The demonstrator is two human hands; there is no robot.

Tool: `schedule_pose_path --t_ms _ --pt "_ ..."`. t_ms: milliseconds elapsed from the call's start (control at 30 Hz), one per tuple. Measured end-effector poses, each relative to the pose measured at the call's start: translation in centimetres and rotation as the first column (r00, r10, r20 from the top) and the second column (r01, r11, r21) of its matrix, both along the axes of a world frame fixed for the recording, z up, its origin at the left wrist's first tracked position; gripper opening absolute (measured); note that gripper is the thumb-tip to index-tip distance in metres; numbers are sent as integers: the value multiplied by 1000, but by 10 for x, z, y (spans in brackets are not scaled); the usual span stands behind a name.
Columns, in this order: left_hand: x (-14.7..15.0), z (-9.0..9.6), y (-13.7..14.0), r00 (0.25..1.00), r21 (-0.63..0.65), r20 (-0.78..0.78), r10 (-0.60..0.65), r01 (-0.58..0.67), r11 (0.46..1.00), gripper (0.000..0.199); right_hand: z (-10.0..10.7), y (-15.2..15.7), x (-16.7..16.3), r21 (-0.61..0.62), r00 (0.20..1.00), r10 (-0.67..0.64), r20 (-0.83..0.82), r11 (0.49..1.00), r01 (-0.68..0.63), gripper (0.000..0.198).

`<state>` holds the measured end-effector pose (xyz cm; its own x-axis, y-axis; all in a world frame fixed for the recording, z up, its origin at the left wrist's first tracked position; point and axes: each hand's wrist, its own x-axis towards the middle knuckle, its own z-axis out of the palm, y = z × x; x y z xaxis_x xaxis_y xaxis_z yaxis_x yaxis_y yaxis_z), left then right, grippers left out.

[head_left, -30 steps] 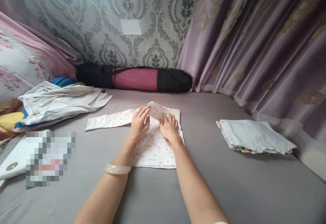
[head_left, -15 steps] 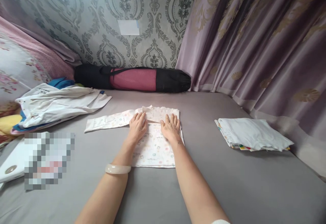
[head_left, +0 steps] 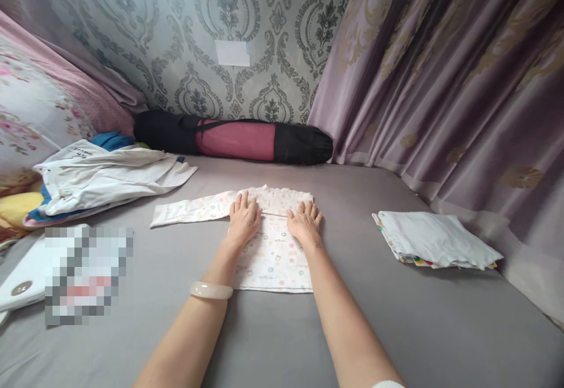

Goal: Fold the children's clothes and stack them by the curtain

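A small white printed shirt (head_left: 275, 258) lies flat in front of me, with one sleeve (head_left: 191, 210) stretched out to the left. Across its upper part, a strip of the fabric is folded over along the right side. My left hand (head_left: 244, 217) rests palm down on the left of the shirt, close to where the sleeve begins, fingers spread. Flat on the shirt's right edge is my right hand (head_left: 305, 223), its fingers apart as well. Neither hand grips the cloth.
Folded white clothes (head_left: 436, 238) lie to the right. Rumpled clothes (head_left: 110, 176) are heaped at left, near a white object with a round button (head_left: 26, 276) and a blurred patch. A black and pink rolled bag (head_left: 238, 140) lies along the wall on the grey sheet (head_left: 273, 341).
Both hands have slid slightly outward to the right over the shirt, the right one now on its edge. The whole view has shifted a little.
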<state>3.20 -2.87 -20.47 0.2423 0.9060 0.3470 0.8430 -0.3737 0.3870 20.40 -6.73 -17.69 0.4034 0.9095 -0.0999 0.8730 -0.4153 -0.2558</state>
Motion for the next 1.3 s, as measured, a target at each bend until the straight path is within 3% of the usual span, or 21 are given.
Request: schedule_pose_path --t_ms 100,233,400,600,733,967,1300 --pt "6 0 2 999 -13 -9 -50 50 999 43 8 5 -11 36 991 131 -5 991 -131 58" --pt "11 -3 6 988 -91 -85 -129 121 989 51 9 14 -28 50 916 400 -31 916 -398 55" --pt "12 -5 9 986 -107 -81 -143 134 985 49 -1 24 -33 6 870 492 -20 871 -492 56" --pt "16 -1 4 980 -153 -182 -79 51 987 47 -6 36 -25 2 896 444 6 896 -444 58" --pt "18 0 2 973 -136 -229 -6 -26 990 47 -7 41 -19 2 928 371 31 929 -371 60" --pt "19 1 2 967 -186 -253 15 -64 980 57 -11 50 -5 -13 982 186 31 982 -186 67" --pt "19 2 2 966 -221 -258 14 -73 973 60 -9 47 24 -38 987 133 86 991 -130 67"
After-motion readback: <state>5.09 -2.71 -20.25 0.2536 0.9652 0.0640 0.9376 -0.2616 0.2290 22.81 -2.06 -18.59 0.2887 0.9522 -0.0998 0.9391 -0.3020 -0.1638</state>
